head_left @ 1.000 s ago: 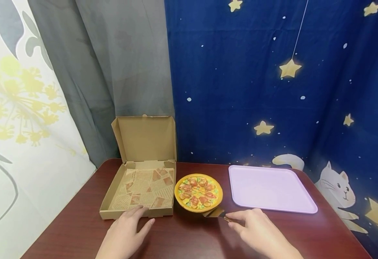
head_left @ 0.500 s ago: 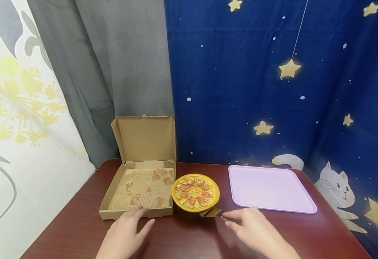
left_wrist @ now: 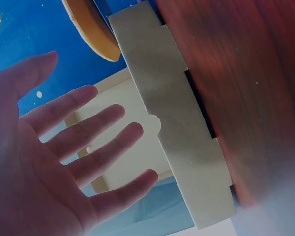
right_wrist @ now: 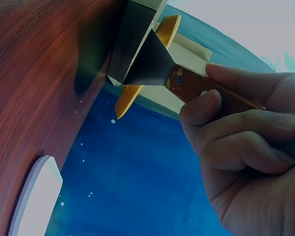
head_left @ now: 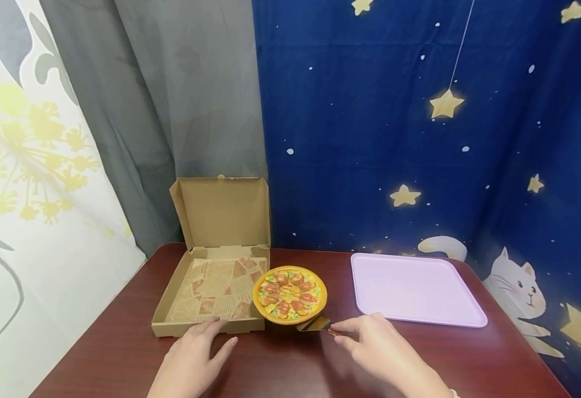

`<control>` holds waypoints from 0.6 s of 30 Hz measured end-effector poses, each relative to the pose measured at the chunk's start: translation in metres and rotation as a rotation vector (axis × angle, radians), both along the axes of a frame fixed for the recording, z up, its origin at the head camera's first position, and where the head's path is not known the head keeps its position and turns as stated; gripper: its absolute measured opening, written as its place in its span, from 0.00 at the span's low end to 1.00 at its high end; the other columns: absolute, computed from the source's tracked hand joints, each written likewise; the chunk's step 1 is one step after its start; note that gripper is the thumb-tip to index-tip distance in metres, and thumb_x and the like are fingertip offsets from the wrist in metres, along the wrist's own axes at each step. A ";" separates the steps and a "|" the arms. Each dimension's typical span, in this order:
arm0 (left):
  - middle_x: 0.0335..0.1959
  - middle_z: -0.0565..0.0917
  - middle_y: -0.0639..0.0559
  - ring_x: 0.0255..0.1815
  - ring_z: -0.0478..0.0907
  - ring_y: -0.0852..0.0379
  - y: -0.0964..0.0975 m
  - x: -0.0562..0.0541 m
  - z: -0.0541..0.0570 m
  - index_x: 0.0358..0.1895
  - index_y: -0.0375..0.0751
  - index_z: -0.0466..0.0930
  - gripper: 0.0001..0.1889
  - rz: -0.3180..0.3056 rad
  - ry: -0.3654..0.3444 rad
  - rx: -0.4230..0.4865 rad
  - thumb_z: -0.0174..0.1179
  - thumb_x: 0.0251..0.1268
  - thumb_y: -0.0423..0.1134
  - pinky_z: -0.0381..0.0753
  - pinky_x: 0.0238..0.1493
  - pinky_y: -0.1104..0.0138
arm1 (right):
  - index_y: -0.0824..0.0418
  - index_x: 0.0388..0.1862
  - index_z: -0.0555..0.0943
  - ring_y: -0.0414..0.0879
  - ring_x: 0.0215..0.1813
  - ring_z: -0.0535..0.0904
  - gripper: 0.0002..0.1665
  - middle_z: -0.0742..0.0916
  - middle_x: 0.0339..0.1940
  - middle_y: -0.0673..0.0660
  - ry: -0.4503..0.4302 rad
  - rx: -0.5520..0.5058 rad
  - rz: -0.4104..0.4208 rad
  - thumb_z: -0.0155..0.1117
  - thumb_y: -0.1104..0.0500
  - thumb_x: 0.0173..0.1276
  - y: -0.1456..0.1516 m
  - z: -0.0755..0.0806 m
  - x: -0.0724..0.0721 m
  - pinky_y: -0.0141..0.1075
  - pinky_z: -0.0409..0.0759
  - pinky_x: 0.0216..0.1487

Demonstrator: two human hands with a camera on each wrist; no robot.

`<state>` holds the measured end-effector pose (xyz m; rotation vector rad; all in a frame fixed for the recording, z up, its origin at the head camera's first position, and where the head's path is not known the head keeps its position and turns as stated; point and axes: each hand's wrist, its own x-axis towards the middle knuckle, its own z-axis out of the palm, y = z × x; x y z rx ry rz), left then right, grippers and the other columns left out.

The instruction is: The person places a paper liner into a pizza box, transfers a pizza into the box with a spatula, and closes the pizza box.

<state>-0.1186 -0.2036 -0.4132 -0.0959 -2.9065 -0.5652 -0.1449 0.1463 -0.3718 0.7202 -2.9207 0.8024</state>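
My right hand (head_left: 380,345) grips the wooden handle (right_wrist: 194,86) of a spatula, its fingers curled round it in the right wrist view. The flat metal blade (right_wrist: 151,61) reaches under a round pizza (head_left: 290,294) with a yellow-orange rim, raised above the table. The pizza's left edge overlaps the right front side of an open cardboard pizza box (head_left: 219,215); whether they touch I cannot tell. At the box's front wall is my left hand (head_left: 190,356), fingers spread and holding nothing. In the left wrist view, those fingers (left_wrist: 108,152) appear before the box.
Printed paper (head_left: 220,287) lines the box, whose lid stands upright at the back. A lilac tray (head_left: 419,290) lies to the right on the dark red wooden table (head_left: 275,370). Curtains (head_left: 350,138) hang close behind the table.
My right hand has shifted left with the spatula, carrying the pizza from beside the box to its right front edge. The left hand has stayed in place.
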 end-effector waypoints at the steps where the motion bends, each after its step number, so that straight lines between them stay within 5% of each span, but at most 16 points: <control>1: 0.63 0.87 0.40 0.65 0.84 0.37 0.001 0.000 0.001 0.62 0.42 0.86 0.24 0.002 -0.003 -0.001 0.68 0.73 0.53 0.83 0.64 0.40 | 0.49 0.51 0.94 0.35 0.51 0.89 0.11 0.95 0.47 0.43 0.001 -0.001 0.003 0.73 0.52 0.72 0.001 0.000 0.000 0.38 0.89 0.50; 18: 0.63 0.86 0.40 0.66 0.83 0.37 0.006 0.002 0.004 0.62 0.41 0.86 0.24 0.004 -0.017 -0.010 0.68 0.73 0.53 0.82 0.65 0.40 | 0.50 0.50 0.94 0.33 0.48 0.89 0.11 0.95 0.47 0.46 0.017 -0.008 0.023 0.73 0.55 0.72 -0.005 0.004 -0.001 0.38 0.89 0.49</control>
